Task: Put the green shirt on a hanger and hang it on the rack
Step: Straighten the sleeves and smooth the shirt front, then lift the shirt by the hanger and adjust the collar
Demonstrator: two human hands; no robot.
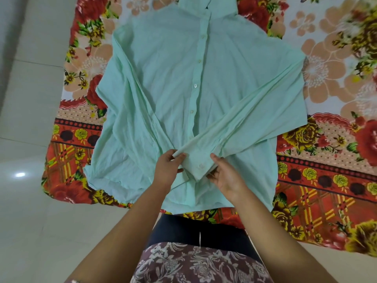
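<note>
The mint-green button-up shirt lies flat and buttoned, front up, on a floral bedsheet, collar at the far end and hem toward me. Both long sleeves are folded in across its front, crossing near the hem. My left hand pinches the upper corner of the right sleeve's cuff. My right hand grips the same cuff's lower right edge, thumb on top. No hanger or rack is in view.
The red, peach and yellow floral bedsheet covers a low bed or mattress. Pale glossy floor tiles run along the left and near side. My legs and patterned top fill the bottom centre.
</note>
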